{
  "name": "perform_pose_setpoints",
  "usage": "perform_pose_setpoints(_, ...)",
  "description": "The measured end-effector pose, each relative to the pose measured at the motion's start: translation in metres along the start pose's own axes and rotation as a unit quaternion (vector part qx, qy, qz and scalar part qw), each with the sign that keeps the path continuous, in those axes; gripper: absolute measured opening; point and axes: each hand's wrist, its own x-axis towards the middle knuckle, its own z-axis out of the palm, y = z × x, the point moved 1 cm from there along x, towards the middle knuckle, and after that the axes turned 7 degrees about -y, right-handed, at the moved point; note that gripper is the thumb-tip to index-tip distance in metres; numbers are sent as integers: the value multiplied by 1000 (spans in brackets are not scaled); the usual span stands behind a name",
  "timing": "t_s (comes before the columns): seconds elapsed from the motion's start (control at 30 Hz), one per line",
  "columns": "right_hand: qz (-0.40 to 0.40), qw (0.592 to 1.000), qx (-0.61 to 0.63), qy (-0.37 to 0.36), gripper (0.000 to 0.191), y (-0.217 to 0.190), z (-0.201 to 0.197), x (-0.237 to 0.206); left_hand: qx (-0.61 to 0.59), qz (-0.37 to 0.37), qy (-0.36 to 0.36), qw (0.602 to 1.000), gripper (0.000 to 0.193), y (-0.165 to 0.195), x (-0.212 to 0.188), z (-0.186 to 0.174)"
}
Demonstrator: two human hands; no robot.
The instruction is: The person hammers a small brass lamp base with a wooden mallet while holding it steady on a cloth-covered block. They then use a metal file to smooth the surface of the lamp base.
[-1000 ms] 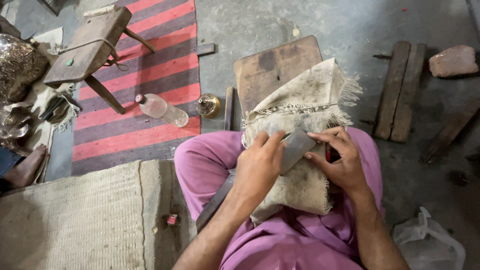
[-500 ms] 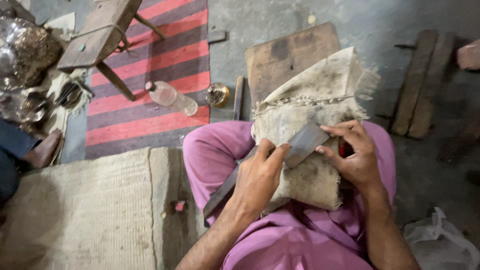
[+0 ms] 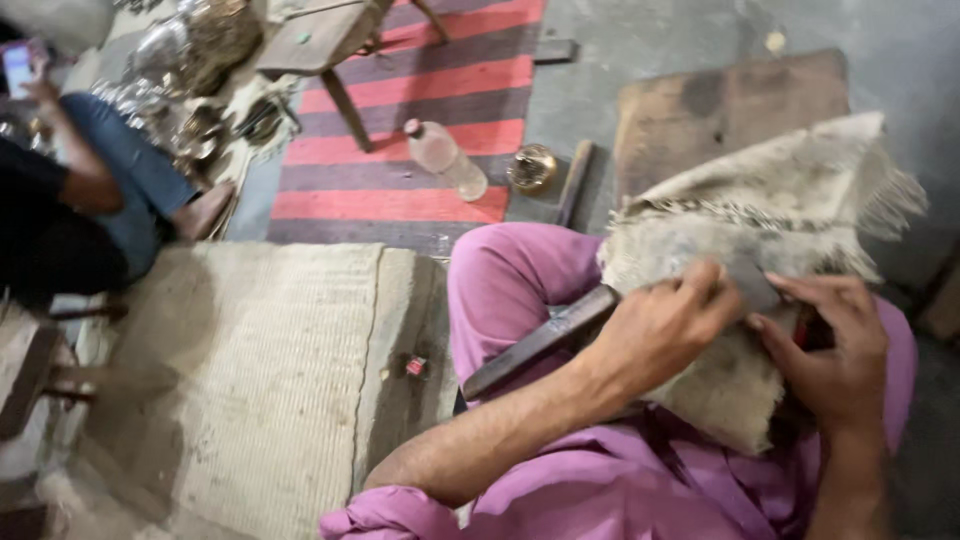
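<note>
Metal piece point(image 3: 748, 282): small grey flat piece, lying on the burlap cloth over the person's lap, pinched between both hands.
Left hand point(image 3: 665, 325): closed on the near end of the metal piece; a dark flat bar point(image 3: 545, 340) runs out from under its wrist across the thigh.
Right hand point(image 3: 828, 345): fingers curled, tips pressing the piece's right end.
Burlap cloth point(image 3: 780, 200): frayed, draped over the knee in pink trousers.
Wooden board point(image 3: 730, 110): on the floor just beyond the cloth.
Plastic bottle point(image 3: 445, 160): lying on the red striped rug point(image 3: 400, 190); a small brass cup point(image 3: 531, 167) beside it.
Woven mat point(image 3: 270, 370): at the left.
Another person point(image 3: 90, 200): sitting at the far left.
</note>
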Motion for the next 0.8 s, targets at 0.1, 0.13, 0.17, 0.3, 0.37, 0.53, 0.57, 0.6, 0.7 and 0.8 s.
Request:
perform_pose_setpoints(0.1,-6,1000,-5,7,43,11,5,1,-44,-48,-48,997,41,-5,-26,-11)
perform_pose_setpoints(0.13,-9,1000,-12,6,43,14,7,3,-45,-54,-41,997,43,-7,-34,-15)
perform_pose_setpoints(0.17,-13,1000,-18,5,42,18,9,5,-49,-64,-33,996,44,-8,-39,-17)
perform_pose_setpoints(0.3,-5,1000,-5,-9,41,17,18,6,-32,-64,-20,997,33,-13,-28,-12)
perform_pose_setpoints(0.37,-1,1000,5,-2,41,11,20,3,-20,-58,10,998,24,-17,-13,-4)
perform_pose_setpoints(0.53,20,999,-31,3,42,-1,14,9,-35,-87,-41,995,32,-25,-22,1)
perform_pose_setpoints(0.57,14,999,-41,6,42,0,10,13,-67,-91,-17,993,40,-27,-32,-1)
perform_pose_setpoints(0.6,-10,998,-61,8,42,0,8,17,-69,-88,-6,994,42,-27,-40,-4)
perform_pose_setpoints(0.7,-5,1000,-22,1,44,-1,1,17,-120,-144,-47,981,46,-24,-54,-8)
perform_pose_setpoints(0.8,-7,999,43,10,48,-6,-3,18,-162,-109,11,981,45,-16,-43,-16)
